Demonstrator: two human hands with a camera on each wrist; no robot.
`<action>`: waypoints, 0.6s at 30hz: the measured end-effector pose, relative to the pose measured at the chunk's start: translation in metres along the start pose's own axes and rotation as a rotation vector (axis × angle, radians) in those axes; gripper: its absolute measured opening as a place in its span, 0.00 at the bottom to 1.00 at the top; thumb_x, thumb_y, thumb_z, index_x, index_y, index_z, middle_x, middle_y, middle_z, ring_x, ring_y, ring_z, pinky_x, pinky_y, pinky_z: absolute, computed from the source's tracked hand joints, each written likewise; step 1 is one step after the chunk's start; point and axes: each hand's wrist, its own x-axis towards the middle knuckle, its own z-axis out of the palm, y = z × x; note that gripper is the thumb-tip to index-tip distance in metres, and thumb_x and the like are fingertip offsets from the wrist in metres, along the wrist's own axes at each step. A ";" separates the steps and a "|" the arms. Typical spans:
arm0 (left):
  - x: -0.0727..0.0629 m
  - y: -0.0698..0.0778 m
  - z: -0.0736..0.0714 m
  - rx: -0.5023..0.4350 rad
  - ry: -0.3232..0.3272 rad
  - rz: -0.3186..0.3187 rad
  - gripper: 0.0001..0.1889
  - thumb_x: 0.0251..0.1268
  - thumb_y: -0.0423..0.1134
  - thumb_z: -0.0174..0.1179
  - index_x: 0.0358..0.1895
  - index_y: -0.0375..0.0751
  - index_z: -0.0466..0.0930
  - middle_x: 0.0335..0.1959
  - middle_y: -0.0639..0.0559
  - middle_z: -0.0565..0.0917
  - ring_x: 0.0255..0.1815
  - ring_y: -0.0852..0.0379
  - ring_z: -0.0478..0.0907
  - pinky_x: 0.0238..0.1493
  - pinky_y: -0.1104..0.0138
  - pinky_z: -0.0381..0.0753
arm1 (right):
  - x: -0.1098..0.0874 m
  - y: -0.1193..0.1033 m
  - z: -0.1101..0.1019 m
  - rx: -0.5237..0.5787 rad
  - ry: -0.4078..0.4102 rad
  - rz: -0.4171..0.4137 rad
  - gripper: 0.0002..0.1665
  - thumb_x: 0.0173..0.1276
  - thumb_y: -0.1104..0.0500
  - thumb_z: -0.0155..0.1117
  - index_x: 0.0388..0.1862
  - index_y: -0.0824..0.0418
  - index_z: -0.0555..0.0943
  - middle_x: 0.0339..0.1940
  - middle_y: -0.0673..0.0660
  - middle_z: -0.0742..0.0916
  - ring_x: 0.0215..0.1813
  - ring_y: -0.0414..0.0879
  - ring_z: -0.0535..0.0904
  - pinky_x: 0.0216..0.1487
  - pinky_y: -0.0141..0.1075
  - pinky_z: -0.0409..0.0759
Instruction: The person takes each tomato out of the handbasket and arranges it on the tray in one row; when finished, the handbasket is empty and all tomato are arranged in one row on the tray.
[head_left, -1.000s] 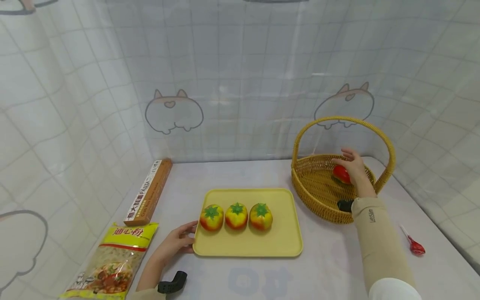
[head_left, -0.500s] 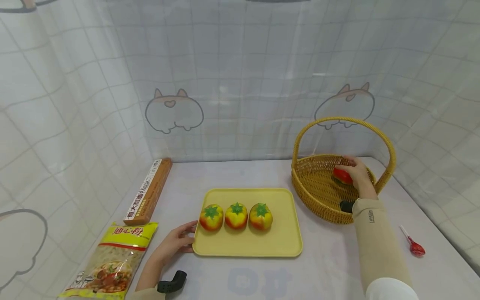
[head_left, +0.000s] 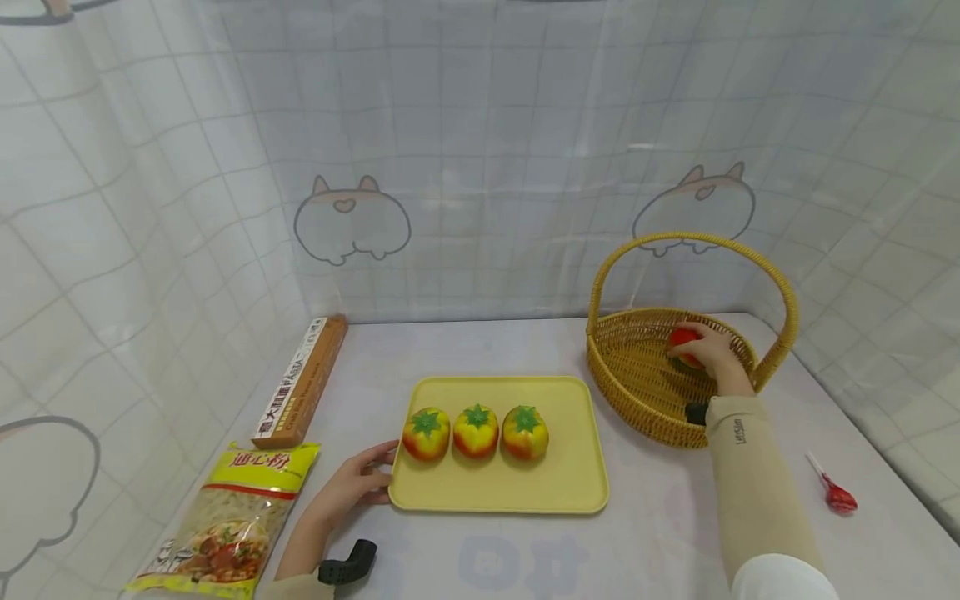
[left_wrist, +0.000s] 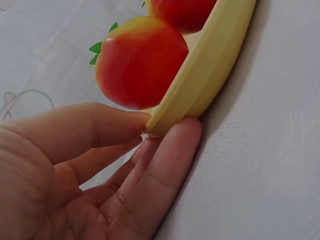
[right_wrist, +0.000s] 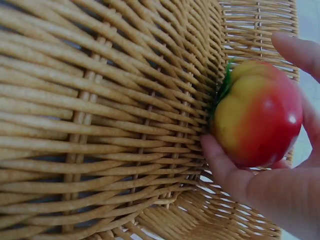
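A yellow tray [head_left: 525, 493] holds a row of three red-and-yellow toy tomatoes [head_left: 476, 432] with green tops. My left hand [head_left: 354, 487] is at its left side; the left wrist view shows the rim [left_wrist: 210, 65] pinched between the thumb and a finger. Inside a wicker basket [head_left: 626, 392] at the right, my right hand [head_left: 716, 354] grips another toy tomato [right_wrist: 260, 117]. Its stem side faces the woven base in the right wrist view, and the thumb presses against its lower side. Part of that tomato is hidden by the hand.
A tall handle [head_left: 693, 237] arches over the basket. Left of the tray lie a pasta box [head_left: 300, 383] and a bag of macaroni [head_left: 232, 525]. A red lollipop [head_left: 838, 498] lies near the table's right edge. Patterned curtains stand behind and at both sides.
My right hand has lowered onto the toy tomato in the basket, its fingers closing round it. The left hand stays at the tray's edge. The head view has shifted slightly.
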 end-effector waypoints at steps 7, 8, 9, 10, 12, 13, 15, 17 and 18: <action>0.001 -0.001 0.000 0.004 0.002 0.011 0.34 0.57 0.34 0.59 0.68 0.34 0.58 0.58 0.35 0.68 0.38 0.52 0.77 0.41 0.61 0.82 | -0.005 -0.010 -0.002 0.013 0.048 -0.022 0.55 0.56 0.66 0.64 0.73 0.65 0.39 0.66 0.77 0.38 0.65 0.70 0.48 0.48 0.40 0.75; 0.001 -0.002 0.001 0.005 0.005 0.010 0.34 0.57 0.34 0.59 0.68 0.34 0.59 0.58 0.36 0.68 0.38 0.52 0.78 0.41 0.61 0.82 | -0.005 -0.011 -0.002 0.034 0.056 -0.024 0.57 0.55 0.67 0.65 0.73 0.65 0.38 0.66 0.77 0.40 0.65 0.69 0.49 0.46 0.37 0.76; 0.001 -0.002 0.001 0.005 0.006 0.009 0.34 0.57 0.34 0.60 0.68 0.35 0.59 0.58 0.36 0.69 0.38 0.52 0.78 0.41 0.61 0.82 | -0.005 -0.013 -0.001 0.062 0.058 -0.028 0.58 0.55 0.68 0.65 0.73 0.64 0.36 0.67 0.76 0.42 0.65 0.67 0.50 0.45 0.36 0.76; 0.001 -0.002 0.001 0.005 0.007 0.008 0.34 0.57 0.34 0.60 0.68 0.35 0.59 0.58 0.36 0.69 0.38 0.52 0.78 0.41 0.61 0.82 | -0.005 -0.015 -0.001 0.098 0.059 -0.025 0.59 0.54 0.70 0.64 0.73 0.63 0.35 0.67 0.75 0.43 0.63 0.66 0.53 0.45 0.35 0.77; 0.001 -0.002 0.000 0.004 0.008 0.007 0.34 0.57 0.34 0.60 0.68 0.35 0.59 0.58 0.36 0.69 0.39 0.52 0.78 0.42 0.60 0.82 | -0.005 -0.020 0.000 0.194 0.046 -0.014 0.61 0.54 0.73 0.63 0.73 0.60 0.32 0.69 0.72 0.43 0.60 0.60 0.58 0.41 0.31 0.79; 0.000 -0.002 0.000 0.004 0.009 0.008 0.34 0.57 0.34 0.60 0.68 0.35 0.59 0.58 0.36 0.69 0.39 0.52 0.78 0.41 0.60 0.82 | -0.005 -0.023 0.000 0.258 0.033 -0.005 0.62 0.54 0.74 0.62 0.73 0.57 0.30 0.69 0.70 0.42 0.57 0.57 0.60 0.38 0.29 0.80; 0.000 -0.002 0.000 0.004 0.011 0.007 0.34 0.57 0.34 0.60 0.68 0.35 0.59 0.57 0.37 0.69 0.39 0.52 0.78 0.41 0.61 0.82 | -0.004 -0.029 0.001 0.353 0.017 0.011 0.62 0.55 0.76 0.59 0.72 0.54 0.27 0.69 0.68 0.42 0.52 0.51 0.63 0.38 0.29 0.81; -0.001 -0.001 0.000 0.005 0.015 0.005 0.34 0.57 0.34 0.60 0.68 0.35 0.59 0.57 0.37 0.69 0.39 0.52 0.78 0.41 0.61 0.82 | -0.004 -0.035 0.002 0.423 0.010 0.031 0.61 0.56 0.76 0.57 0.71 0.52 0.26 0.68 0.66 0.41 0.48 0.47 0.64 0.39 0.29 0.81; -0.001 -0.001 0.000 0.005 0.017 0.005 0.34 0.56 0.34 0.60 0.68 0.35 0.59 0.57 0.37 0.69 0.39 0.52 0.78 0.41 0.60 0.82 | -0.004 -0.038 0.002 0.453 0.003 0.035 0.61 0.56 0.77 0.56 0.70 0.52 0.26 0.68 0.65 0.41 0.47 0.46 0.64 0.41 0.30 0.81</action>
